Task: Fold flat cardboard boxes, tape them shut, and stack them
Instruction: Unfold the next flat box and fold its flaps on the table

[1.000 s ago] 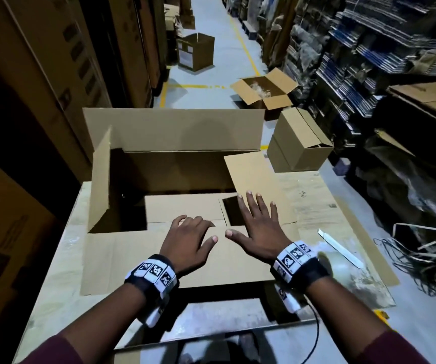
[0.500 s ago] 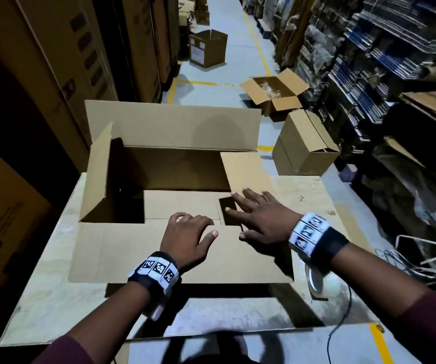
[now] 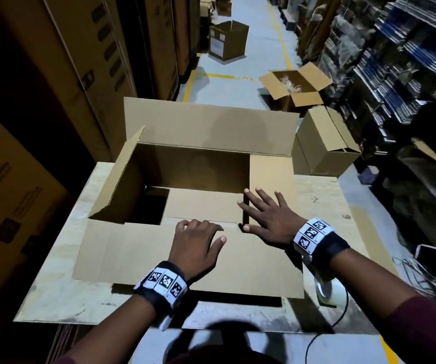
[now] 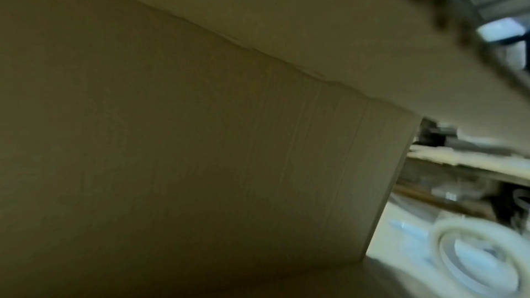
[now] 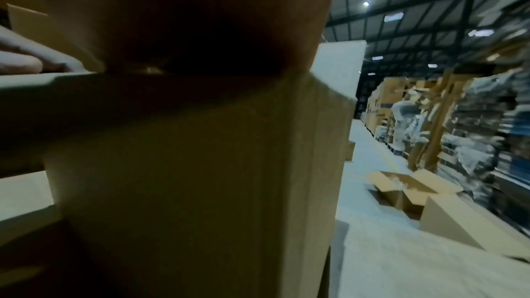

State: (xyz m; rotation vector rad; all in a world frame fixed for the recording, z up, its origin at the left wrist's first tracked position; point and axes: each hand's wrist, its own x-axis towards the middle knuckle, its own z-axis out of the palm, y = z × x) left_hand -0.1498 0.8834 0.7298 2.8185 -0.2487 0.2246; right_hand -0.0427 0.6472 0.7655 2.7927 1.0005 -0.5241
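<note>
- The box point(image 3: 211, 169) in front of you is plain tan cardboard, unprinted, its inside shaded darker brown.
- The desk point(image 3: 61, 292) under the box is pale, whitish wood with grey smudges.
- Your wristbands point(image 3: 163, 282) are black, carrying white tiles with black square-code patterns.
- Your sleeves point(image 3: 432, 334) are dark maroon.
- The tape roll point(image 4: 479, 255), right of the box on the desk, is whitish and clear.
- The floor point(image 3: 240, 67) beyond the box is light grey with yellow painted lines.
- The closed carton point(image 3: 324, 143) right of the box is the same tan.
- The open carton point(image 3: 227, 40) beyond the box is brown with a white label.
</note>
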